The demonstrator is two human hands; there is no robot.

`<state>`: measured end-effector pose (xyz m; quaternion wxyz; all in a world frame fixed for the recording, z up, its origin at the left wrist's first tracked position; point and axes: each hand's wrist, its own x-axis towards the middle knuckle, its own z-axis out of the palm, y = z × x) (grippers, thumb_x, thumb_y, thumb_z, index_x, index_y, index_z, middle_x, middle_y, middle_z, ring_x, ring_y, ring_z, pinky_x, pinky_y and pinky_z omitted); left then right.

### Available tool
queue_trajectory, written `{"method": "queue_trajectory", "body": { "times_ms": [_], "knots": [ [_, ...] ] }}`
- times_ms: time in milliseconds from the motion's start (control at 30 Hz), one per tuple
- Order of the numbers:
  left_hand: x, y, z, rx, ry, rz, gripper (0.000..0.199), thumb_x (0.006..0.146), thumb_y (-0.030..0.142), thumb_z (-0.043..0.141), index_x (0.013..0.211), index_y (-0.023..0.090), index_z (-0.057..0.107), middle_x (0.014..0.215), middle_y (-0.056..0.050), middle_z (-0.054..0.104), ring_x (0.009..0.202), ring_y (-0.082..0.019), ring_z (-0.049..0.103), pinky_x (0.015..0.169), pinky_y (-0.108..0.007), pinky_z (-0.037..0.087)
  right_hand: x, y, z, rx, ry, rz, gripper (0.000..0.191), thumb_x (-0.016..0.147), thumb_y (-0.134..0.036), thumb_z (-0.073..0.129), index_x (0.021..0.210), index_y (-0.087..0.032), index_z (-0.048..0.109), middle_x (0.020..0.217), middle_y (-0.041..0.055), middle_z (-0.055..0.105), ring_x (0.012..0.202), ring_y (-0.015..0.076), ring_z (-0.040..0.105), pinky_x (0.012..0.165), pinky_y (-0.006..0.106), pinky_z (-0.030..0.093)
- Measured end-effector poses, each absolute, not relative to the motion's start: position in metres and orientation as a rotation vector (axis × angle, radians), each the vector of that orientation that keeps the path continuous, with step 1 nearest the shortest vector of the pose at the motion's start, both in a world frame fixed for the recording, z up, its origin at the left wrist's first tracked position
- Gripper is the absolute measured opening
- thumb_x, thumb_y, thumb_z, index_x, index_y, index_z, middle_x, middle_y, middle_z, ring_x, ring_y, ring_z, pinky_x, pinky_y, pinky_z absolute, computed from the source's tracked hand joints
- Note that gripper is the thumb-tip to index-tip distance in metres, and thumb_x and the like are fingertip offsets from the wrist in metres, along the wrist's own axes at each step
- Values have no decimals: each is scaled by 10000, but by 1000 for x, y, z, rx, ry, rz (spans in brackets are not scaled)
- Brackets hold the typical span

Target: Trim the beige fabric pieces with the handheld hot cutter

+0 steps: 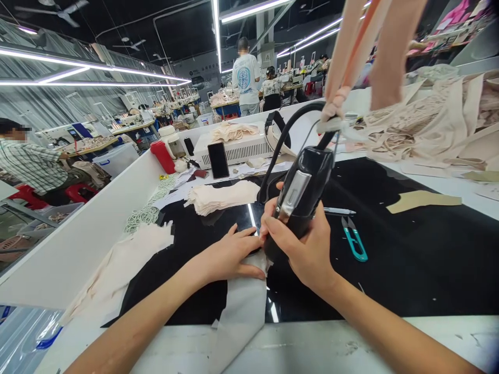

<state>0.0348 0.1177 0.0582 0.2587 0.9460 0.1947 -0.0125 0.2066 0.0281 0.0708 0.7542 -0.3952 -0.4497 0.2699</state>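
Observation:
My right hand [302, 244] wraps round the black body of an electric hand-held fabric cutter [302, 182], which stands slightly tilted over the black work surface. A black cable leaves its top, and pale pink cloth strips [339, 98] tied there run upward. My left hand [230, 254] lies flat with fingers spread, pressing a whitish piece of fabric [245, 301] just left of the cutter. That fabric hangs toward the table's front edge. The cutter's base and blade are hidden behind my right hand.
Near the cutter lie a stack of cream fabric pieces [224, 196], turquoise thread snips [354, 241], a pen [339, 211] and a beige cut piece [423, 201]. More fabric [136, 254] lies left; a phone [218, 160] leans behind. Heaped cream strips [440, 124] fill the right. People sit and stand beyond.

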Motion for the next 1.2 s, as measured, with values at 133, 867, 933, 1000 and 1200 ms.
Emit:
{"method": "queue_trajectory", "body": {
  "times_ms": [133,867,933,1000,1200],
  "knots": [
    [33,120,54,2622,484,9,692,992,342,968,1608,313,655,1793,-116,570,1769,-415,372,1427,-812,216,205,27,71,-869,-1000,568,308,884,-358,881,1076,-305,646,888,-50,735,672,169,701,609,339,636],
    [-32,62,33,2954,249,574,300,1164,30,542,1301,196,750,1309,-53,858,1227,-195,821,1253,-385,595,202,24,77,-756,-930,624,402,864,-369,986,1099,-314,664,834,-71,749,582,159,674,527,315,632],
    [-30,65,34,2926,308,600,342,1135,-3,517,1296,181,755,1302,-68,853,1225,-194,822,1201,-348,629,202,24,75,-764,-943,623,393,853,-354,979,1091,-318,668,827,-71,753,593,165,682,551,323,636],
    [-24,67,34,2909,419,634,373,1111,-25,504,1306,167,757,1292,-86,845,1211,-196,821,1113,-306,671,202,22,74,-773,-950,615,375,843,-331,971,1070,-321,673,816,-72,755,593,166,675,557,323,630],
    [1,78,24,2909,570,656,346,1118,-2,551,1352,171,738,1338,-101,820,1210,-211,818,1091,-336,697,208,14,72,-785,-925,610,367,843,-289,954,1100,-327,695,846,-60,763,626,168,700,564,308,641]
  ]
}}
